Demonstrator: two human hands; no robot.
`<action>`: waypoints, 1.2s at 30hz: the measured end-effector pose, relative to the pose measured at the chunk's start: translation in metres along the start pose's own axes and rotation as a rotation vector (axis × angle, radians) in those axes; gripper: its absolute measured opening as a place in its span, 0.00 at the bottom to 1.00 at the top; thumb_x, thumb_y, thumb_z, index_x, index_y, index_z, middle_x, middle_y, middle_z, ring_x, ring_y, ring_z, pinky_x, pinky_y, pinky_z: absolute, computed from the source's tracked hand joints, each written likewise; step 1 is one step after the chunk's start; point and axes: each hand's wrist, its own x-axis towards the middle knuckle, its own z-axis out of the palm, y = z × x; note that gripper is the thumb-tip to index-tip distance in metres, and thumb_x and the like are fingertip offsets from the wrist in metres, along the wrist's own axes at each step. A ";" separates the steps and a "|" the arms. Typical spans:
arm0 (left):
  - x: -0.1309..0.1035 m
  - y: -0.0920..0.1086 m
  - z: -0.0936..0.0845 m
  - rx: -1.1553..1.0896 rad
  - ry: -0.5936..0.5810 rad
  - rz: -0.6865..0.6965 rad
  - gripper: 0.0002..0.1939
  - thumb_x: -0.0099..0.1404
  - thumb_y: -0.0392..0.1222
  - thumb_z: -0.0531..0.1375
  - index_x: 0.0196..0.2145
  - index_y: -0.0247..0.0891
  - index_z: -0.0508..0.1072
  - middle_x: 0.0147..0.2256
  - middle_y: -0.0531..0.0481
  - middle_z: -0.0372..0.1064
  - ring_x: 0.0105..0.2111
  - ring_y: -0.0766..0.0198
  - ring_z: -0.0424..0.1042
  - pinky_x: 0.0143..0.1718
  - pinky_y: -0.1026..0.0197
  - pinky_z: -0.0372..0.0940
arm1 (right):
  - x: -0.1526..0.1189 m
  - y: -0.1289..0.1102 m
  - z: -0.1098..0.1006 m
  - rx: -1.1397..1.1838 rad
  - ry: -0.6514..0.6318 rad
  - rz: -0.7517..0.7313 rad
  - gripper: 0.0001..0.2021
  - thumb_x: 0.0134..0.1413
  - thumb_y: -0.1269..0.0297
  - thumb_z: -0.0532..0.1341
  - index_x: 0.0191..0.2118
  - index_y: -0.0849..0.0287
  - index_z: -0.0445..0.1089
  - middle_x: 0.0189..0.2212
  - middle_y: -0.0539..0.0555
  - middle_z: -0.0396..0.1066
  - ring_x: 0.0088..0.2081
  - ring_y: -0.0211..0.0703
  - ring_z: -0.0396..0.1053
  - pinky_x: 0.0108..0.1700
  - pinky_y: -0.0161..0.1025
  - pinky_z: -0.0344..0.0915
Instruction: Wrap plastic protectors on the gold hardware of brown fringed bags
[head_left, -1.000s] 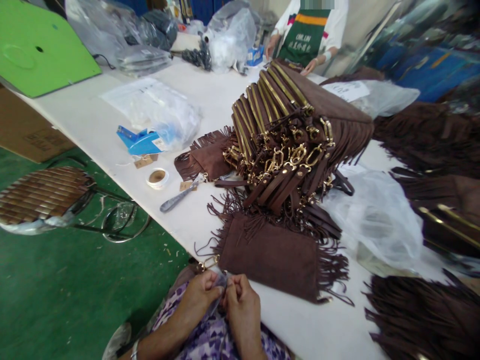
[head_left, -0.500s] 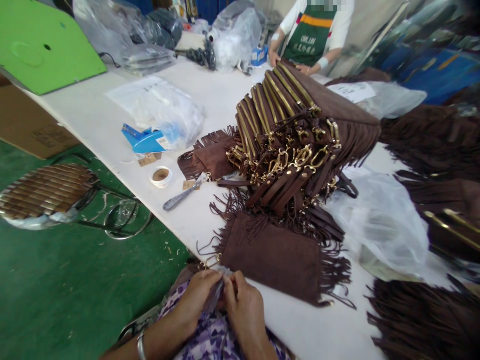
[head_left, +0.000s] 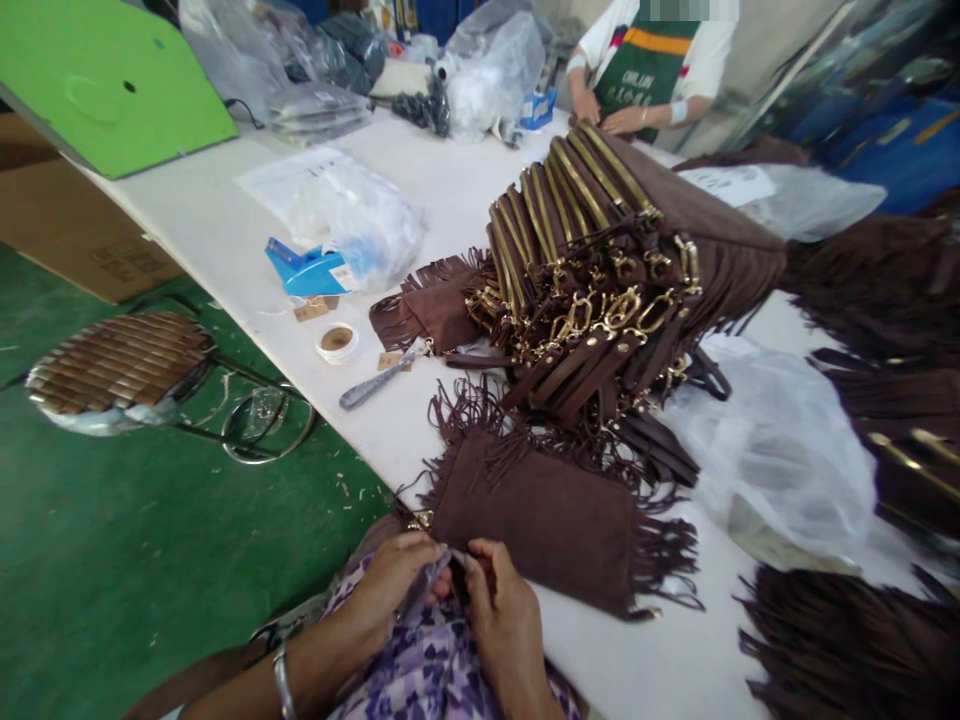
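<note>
At the table's near edge, my left hand (head_left: 394, 580) and my right hand (head_left: 501, 605) are close together over my lap, fingers pinched. Between them is a thin greyish plastic wrap (head_left: 426, 588); whatever it covers is hidden by my fingers. A dark brown fringed suede bag (head_left: 536, 515) lies flat just beyond my hands. Gold hardware (head_left: 422, 519) shows at its left corner, close to my left fingertips. Behind it stands a pile of brown bags (head_left: 705, 215) with gold zips and gold clasps.
On the left part of the table are a tape roll (head_left: 337, 342), a grey-wrapped strap (head_left: 382, 375), a blue tape dispenser (head_left: 311, 270) and clear plastic bags (head_left: 360, 215). More plastic (head_left: 772, 450) lies right. A stool (head_left: 120, 370) stands left; a co-worker (head_left: 637, 75) stands across the table.
My fingertips have drawn slightly apart, with the plastic still between them. The view has shifted a little to the left. Across the table, the co-worker's hands have moved.
</note>
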 end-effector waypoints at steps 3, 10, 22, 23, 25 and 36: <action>0.000 -0.005 -0.006 0.038 -0.020 0.044 0.15 0.56 0.53 0.62 0.26 0.36 0.73 0.23 0.50 0.71 0.24 0.62 0.68 0.26 0.64 0.60 | -0.002 0.000 0.006 0.093 -0.103 0.028 0.11 0.65 0.56 0.52 0.39 0.54 0.69 0.31 0.50 0.78 0.33 0.42 0.76 0.35 0.32 0.65; -0.003 -0.013 -0.012 0.027 0.002 0.083 0.17 0.59 0.55 0.62 0.33 0.37 0.76 0.32 0.48 0.74 0.36 0.57 0.72 0.40 0.61 0.64 | 0.004 -0.008 0.021 -0.028 -0.052 0.066 0.12 0.64 0.60 0.52 0.32 0.56 0.68 0.25 0.51 0.75 0.28 0.43 0.73 0.30 0.32 0.60; 0.001 -0.001 0.007 -0.282 -0.015 -0.171 0.06 0.46 0.39 0.65 0.22 0.35 0.72 0.20 0.52 0.69 0.22 0.62 0.69 0.25 0.62 0.63 | 0.003 -0.013 0.020 -0.393 0.037 -0.035 0.10 0.66 0.65 0.50 0.33 0.56 0.66 0.23 0.50 0.74 0.25 0.44 0.74 0.27 0.35 0.51; 0.001 -0.001 0.007 -0.274 -0.003 -0.170 0.06 0.46 0.39 0.64 0.22 0.35 0.72 0.20 0.52 0.69 0.21 0.62 0.69 0.25 0.63 0.63 | 0.003 -0.013 0.021 -0.406 0.042 -0.044 0.11 0.66 0.66 0.50 0.33 0.56 0.66 0.23 0.50 0.74 0.25 0.44 0.74 0.26 0.35 0.51; 0.003 -0.005 0.005 -0.260 0.015 -0.143 0.06 0.47 0.39 0.65 0.23 0.34 0.72 0.21 0.51 0.70 0.22 0.63 0.69 0.25 0.63 0.63 | 0.003 -0.013 0.022 -0.412 0.048 -0.063 0.11 0.66 0.66 0.50 0.33 0.57 0.66 0.22 0.50 0.73 0.24 0.43 0.73 0.26 0.35 0.52; 0.003 -0.002 -0.009 -0.250 -0.150 -0.206 0.17 0.49 0.47 0.72 0.28 0.33 0.73 0.21 0.54 0.65 0.19 0.71 0.62 0.20 0.67 0.63 | 0.004 0.013 -0.001 -0.066 -0.060 -0.258 0.15 0.65 0.69 0.50 0.54 0.53 0.65 0.48 0.52 0.73 0.47 0.39 0.73 0.48 0.32 0.65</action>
